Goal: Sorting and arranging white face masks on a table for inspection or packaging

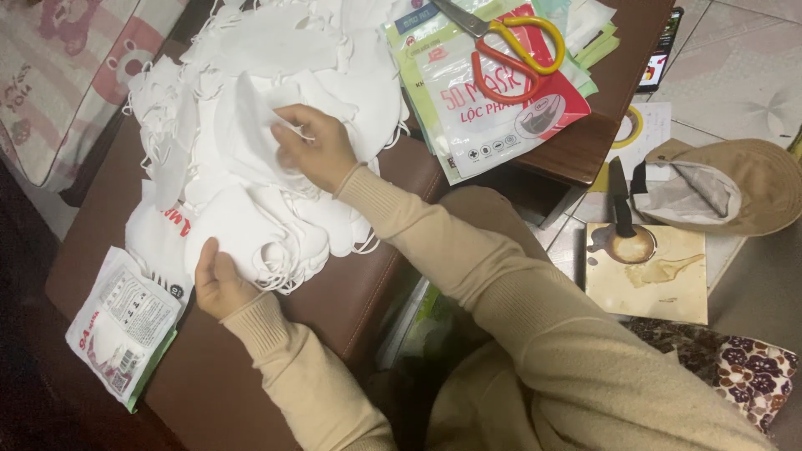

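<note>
Heap of masks (pixel 276 108) on counter (pixel 351 292), centre to 11 o'clock. Left grip (pixel 219 280) on heap's near edge, 7 o'clock; right grip (pixel 313 150) on heap's middle. Filled packet (pixel 125 326) on counter at 8 o'clock, just left of left grip. Packet stack (pixel 493 108) at 1 o'clock, scissors (pixel 505 42) on top. Floor at 3 o'clock: cap (pixel 718 188), knife (pixel 620 200) lying on box (pixel 647 276).

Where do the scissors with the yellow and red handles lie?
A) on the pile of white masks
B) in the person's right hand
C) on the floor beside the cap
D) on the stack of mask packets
D: the scissors rest on top of the stack of mask packets, away from both hands.
</note>
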